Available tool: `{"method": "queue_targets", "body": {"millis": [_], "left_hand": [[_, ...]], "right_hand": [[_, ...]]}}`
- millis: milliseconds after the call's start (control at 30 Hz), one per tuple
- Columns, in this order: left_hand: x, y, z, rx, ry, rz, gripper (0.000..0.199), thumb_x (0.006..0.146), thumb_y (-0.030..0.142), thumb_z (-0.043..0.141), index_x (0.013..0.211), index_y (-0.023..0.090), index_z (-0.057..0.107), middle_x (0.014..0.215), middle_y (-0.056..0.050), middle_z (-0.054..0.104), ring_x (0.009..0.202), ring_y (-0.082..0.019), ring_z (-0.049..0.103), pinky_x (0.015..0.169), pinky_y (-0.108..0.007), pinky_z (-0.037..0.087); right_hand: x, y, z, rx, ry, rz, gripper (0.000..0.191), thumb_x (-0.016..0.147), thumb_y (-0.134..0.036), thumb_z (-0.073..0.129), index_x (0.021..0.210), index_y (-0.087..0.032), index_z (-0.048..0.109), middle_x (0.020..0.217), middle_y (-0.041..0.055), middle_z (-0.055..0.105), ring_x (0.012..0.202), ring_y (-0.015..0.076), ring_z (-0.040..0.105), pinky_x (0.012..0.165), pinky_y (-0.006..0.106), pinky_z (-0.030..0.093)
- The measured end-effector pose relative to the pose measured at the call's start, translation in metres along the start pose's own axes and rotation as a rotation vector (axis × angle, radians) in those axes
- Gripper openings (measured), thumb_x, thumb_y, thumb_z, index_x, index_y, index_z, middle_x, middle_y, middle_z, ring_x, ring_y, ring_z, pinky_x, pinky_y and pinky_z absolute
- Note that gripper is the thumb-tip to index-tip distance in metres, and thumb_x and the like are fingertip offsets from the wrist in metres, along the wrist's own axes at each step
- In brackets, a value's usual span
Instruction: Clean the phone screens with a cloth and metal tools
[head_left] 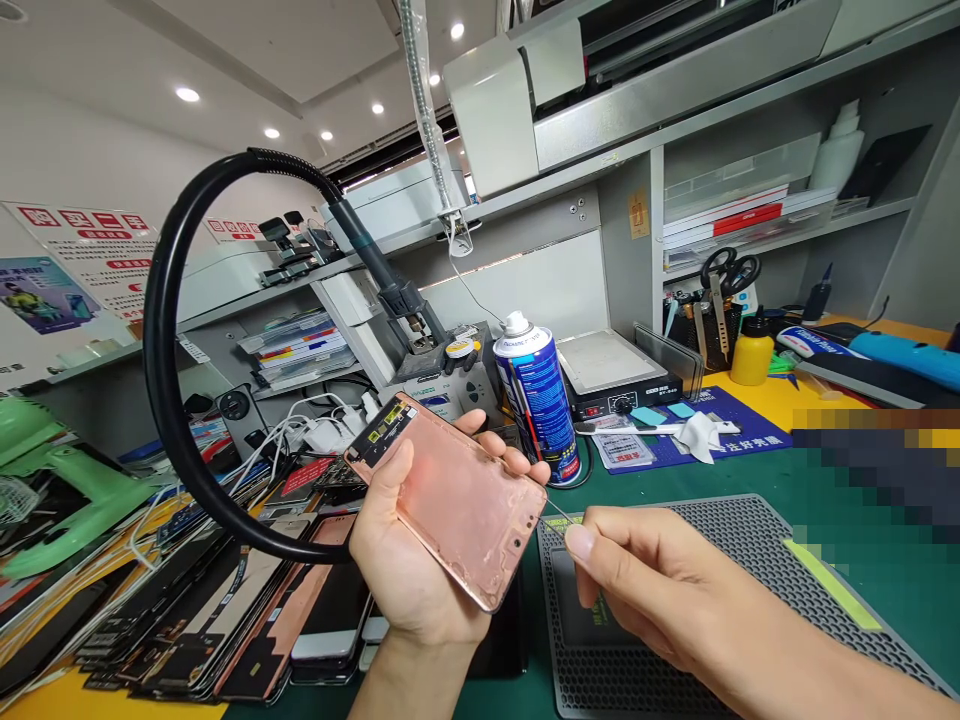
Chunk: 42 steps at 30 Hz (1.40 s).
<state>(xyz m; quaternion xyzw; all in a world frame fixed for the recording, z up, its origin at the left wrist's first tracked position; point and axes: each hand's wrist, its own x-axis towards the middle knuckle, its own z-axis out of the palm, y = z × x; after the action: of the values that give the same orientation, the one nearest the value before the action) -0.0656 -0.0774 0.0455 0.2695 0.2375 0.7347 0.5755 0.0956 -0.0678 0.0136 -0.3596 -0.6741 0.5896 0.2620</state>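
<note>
My left hand (420, 560) is wrapped round a copper-coloured phone screen panel (465, 500), thumb across its face and fingertips over the far edge. A black strip with yellowish patches runs along the panel's upper left end. At the lower right end are small holes and what looks like residue along the border. My right hand (645, 570) pinches what look like thin metal tweezers (559, 512), mostly hidden by the fingers. Their fine tips are at the panel's right corner; whether they touch it I cannot tell. Beneath the right hand lies a grey perforated mat (720, 540).
Behind the panel stands a blue spray can (536, 400), beside a small heating plate (615, 370). A black hose (157, 340) loops at the left. Stacked phone parts (195, 620) cover the left side. A yellow bottle (751, 350) and scissors (724, 280) are at the back right.
</note>
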Motion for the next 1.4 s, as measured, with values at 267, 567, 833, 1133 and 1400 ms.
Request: {"method": "queue_targets", "body": {"millis": [267,567,833,1133,1400], "left_hand": [[0.0032,-0.0039,-0.0043,-0.034,-0.004,-0.018,0.044,0.087,0.043,0.046,0.097,0.008,0.070,0.079,-0.010,0.064,0.070,-0.023,0.065,0.075,-0.045,0.057],[0.0034,-0.0030,-0.0039,-0.042,0.004,-0.051,0.043,0.088,0.042,0.045,0.098,0.007,0.069,0.079,-0.011,0.064,0.071,-0.023,0.064,0.075,-0.044,0.057],[0.0037,-0.0039,-0.0038,-0.042,0.013,-0.063,0.044,0.088,0.042,0.045,0.098,0.007,0.069,0.079,-0.011,0.064,0.070,-0.023,0.064,0.074,-0.044,0.056],[0.0032,-0.0033,-0.0032,-0.043,0.004,-0.059,0.045,0.088,0.042,0.044,0.098,0.006,0.069,0.079,-0.012,0.064,0.070,-0.023,0.064,0.074,-0.044,0.056],[0.0037,-0.0032,-0.0033,-0.044,0.008,-0.067,0.043,0.088,0.042,0.045,0.095,0.007,0.070,0.078,-0.011,0.064,0.070,-0.023,0.064,0.074,-0.044,0.057]], "right_hand": [[0.0002,-0.0019,-0.0007,0.017,-0.037,0.031,0.043,0.097,-0.052,0.039,0.072,-0.019,0.051,0.055,-0.0082,0.027,0.049,0.0099,0.024,0.042,0.021,0.022],[-0.0023,-0.0072,-0.0001,-0.028,-0.055,0.014,0.045,0.095,-0.054,0.042,0.070,-0.019,0.054,0.057,-0.0059,0.031,0.052,0.0107,0.030,0.044,0.020,0.029],[-0.0018,-0.0059,-0.0005,-0.055,-0.040,0.008,0.049,0.092,-0.060,0.043,0.069,-0.019,0.055,0.058,-0.0047,0.034,0.054,0.0118,0.032,0.046,0.022,0.030],[-0.0041,-0.0076,0.0022,-0.116,-0.059,-0.002,0.046,0.096,-0.054,0.038,0.070,-0.019,0.052,0.061,-0.0044,0.034,0.055,0.0121,0.032,0.049,0.023,0.030],[-0.0023,-0.0073,0.0001,-0.066,-0.050,0.009,0.050,0.092,-0.061,0.041,0.070,-0.019,0.055,0.060,-0.0044,0.034,0.055,0.0121,0.032,0.048,0.023,0.030]]}}
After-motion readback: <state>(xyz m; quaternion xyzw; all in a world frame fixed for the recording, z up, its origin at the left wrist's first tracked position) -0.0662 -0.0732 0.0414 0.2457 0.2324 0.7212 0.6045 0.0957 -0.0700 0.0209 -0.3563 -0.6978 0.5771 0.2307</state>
